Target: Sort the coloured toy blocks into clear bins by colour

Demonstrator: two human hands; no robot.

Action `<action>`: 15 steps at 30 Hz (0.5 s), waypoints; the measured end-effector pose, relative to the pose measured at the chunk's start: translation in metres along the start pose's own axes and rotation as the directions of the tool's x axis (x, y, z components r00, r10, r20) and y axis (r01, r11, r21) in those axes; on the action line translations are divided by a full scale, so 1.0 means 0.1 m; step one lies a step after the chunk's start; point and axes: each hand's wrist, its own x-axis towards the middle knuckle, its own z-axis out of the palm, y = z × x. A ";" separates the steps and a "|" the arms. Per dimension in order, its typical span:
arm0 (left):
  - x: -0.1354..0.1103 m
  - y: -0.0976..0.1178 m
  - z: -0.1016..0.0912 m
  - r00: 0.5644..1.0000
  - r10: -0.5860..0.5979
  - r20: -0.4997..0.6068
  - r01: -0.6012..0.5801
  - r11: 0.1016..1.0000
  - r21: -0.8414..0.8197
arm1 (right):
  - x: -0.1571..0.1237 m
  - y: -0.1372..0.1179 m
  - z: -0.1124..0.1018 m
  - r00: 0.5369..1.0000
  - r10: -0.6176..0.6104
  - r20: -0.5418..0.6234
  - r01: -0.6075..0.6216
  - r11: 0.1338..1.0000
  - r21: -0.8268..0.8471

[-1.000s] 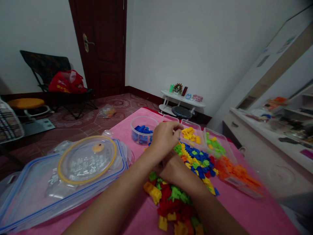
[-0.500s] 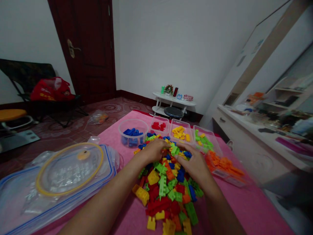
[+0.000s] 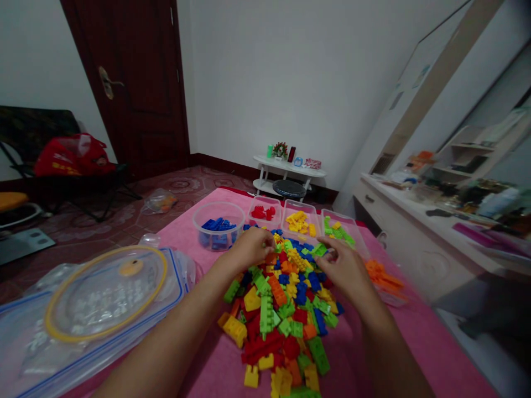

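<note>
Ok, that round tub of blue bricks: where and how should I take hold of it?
I'd pinch the round tub by its rim, coming from the person's left. It stands upright and open-topped, its rim exposed on that side, while the left hand and mixed brick pile crowd its right side.

Uncrossed both arms (image 3: 182, 318). Took the left hand (image 3: 252, 247) off the right wrist (image 3: 362, 298) and over to the left of the toy brick pile (image 3: 286, 296). Spread both hands farther apart, with the right hand (image 3: 342, 268) by a green brick (image 3: 318, 250). Uncovered the red bricks (image 3: 263, 213) in their clear box (image 3: 266, 223).
</note>
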 end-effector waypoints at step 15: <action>-0.24 0.27 -0.40 0.915 0.087 0.393 -0.057 0.995 -0.087 | -0.11 -0.15 -0.07 0.942 0.030 0.333 -0.136 0.944 0.301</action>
